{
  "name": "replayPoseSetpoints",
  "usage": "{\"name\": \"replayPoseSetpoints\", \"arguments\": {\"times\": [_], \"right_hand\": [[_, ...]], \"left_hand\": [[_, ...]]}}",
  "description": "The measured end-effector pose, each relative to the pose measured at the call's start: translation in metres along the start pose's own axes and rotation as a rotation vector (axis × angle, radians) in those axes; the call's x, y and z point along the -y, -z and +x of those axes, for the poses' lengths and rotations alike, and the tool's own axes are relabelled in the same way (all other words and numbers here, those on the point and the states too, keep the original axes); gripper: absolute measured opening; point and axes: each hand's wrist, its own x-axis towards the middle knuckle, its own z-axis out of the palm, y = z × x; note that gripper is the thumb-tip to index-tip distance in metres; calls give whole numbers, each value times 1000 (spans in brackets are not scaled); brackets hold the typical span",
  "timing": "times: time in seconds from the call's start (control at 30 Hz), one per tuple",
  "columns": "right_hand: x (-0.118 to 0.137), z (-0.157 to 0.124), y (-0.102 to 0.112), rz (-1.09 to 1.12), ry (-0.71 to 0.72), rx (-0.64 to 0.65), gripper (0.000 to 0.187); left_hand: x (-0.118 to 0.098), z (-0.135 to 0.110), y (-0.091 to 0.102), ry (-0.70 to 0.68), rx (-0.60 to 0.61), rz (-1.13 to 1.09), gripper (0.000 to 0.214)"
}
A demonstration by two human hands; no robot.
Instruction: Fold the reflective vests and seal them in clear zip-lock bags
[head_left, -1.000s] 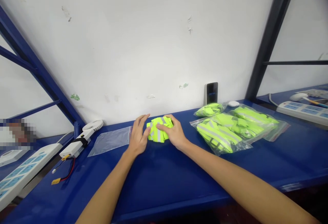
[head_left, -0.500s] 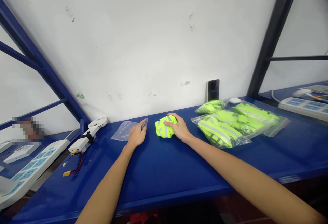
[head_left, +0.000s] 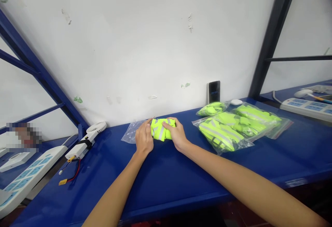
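A folded neon-yellow reflective vest (head_left: 158, 130) with silver strips lies in front of me on the blue table (head_left: 166, 171). My right hand (head_left: 177, 134) grips its right end, thumb on top. On the left, my left hand (head_left: 144, 137) is closed on the mouth of a clear plastic bag (head_left: 129, 132), which stretches out leftward behind it. The vest's left end meets the bag's opening beside my left fingers; how far it is inside cannot be made out.
Several bagged yellow vests (head_left: 220, 133) are piled on the right. Behind them a phone (head_left: 214, 92) leans on the wall near a white round case (head_left: 236, 102). A small white fan (head_left: 96, 127) with wires lies left. Power strips (head_left: 32, 175) flank both sides.
My right hand has carried the folded vest a little to the left. My left hand and the bag have shifted right, so vest and bag now meet.
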Motion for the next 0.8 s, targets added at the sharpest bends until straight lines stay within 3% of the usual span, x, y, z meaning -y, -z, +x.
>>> {"name": "replayPoseSetpoints", "arguments": {"times": [0.13,0.3,0.4,0.47,0.53,0.6,0.8], "right_hand": [[-7,-3,-1,-157,87,-81,41],[-5,3,3,-282,154,-136,40],[0,11,12,-371,250,-162,40],[5,15,17,-398,298,-172,41],[9,17,21,-390,307,-169,43],[12,16,22,-368,289,-149,44],[12,8,17,-360,263,5,37]], "left_hand": [[-8,1,-4,-33,-36,108,42],[-8,1,-10,-8,-15,10,41],[-8,0,-3,-127,155,-20,44],[-9,0,3,-252,317,42,60],[-8,1,9,-334,402,148,80],[-5,2,12,-364,400,248,89],[4,2,12,-377,332,404,86]]}}
